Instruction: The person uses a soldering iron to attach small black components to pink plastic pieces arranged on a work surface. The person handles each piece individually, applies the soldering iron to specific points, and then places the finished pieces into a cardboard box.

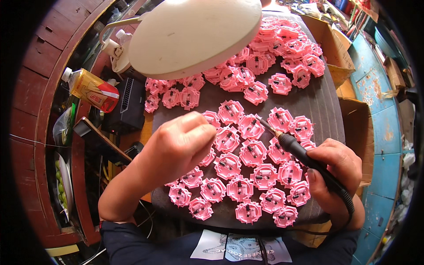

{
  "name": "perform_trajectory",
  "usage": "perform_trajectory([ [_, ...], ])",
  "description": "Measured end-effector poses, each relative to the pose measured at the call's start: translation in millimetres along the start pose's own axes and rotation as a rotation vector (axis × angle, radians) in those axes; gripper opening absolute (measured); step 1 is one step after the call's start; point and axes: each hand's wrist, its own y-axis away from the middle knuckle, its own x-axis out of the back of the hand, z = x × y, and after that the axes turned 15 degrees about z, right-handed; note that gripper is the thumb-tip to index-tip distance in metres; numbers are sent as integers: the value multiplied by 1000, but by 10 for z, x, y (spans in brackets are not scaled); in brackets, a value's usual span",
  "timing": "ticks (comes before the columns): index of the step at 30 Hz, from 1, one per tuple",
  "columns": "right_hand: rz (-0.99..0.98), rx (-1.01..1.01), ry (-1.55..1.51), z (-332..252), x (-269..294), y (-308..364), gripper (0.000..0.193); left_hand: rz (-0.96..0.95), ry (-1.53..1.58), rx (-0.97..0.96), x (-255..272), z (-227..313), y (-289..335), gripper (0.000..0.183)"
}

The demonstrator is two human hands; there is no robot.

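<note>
My right hand [334,170] grips a soldering iron [297,149] by its black handle, its cord running back past my wrist. The iron's tip points up and left, at the edge of one pink plastic housing [251,127]; whether it touches cannot be told. My left hand [183,134] hovers over the left side of the spread housings, fingers pinched together; whatever they hold, if anything, is hidden. Several similar pink housings [240,188] lie open side up around both hands, with small black and silvery parts inside.
A dark board [324,110] bears the housings, with more heaped at its far end [287,39]. A white lamp head [194,39] hangs over the far left. Left stand a drink bottle [95,90] and a black box [126,106]. Cardboard boxes [357,132] flank the right edge.
</note>
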Motion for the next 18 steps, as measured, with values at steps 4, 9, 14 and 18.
perform_trajectory([
  [4, 10, -51, -38, 14, -146, -66, 35, 63, -14, -62, -142, -266, -49, 22],
  [9, -31, -59, -78, 148, -330, -60, 36, 28, -10, -37, -265, -431, -67, 19],
  [14, -37, -62, -48, 199, -379, -39, 35, 11, -15, -59, -329, -518, -20, 20],
  [18, -82, -67, -57, 210, -370, -44, 35, 10, -16, -55, -363, -531, -5, 20],
])
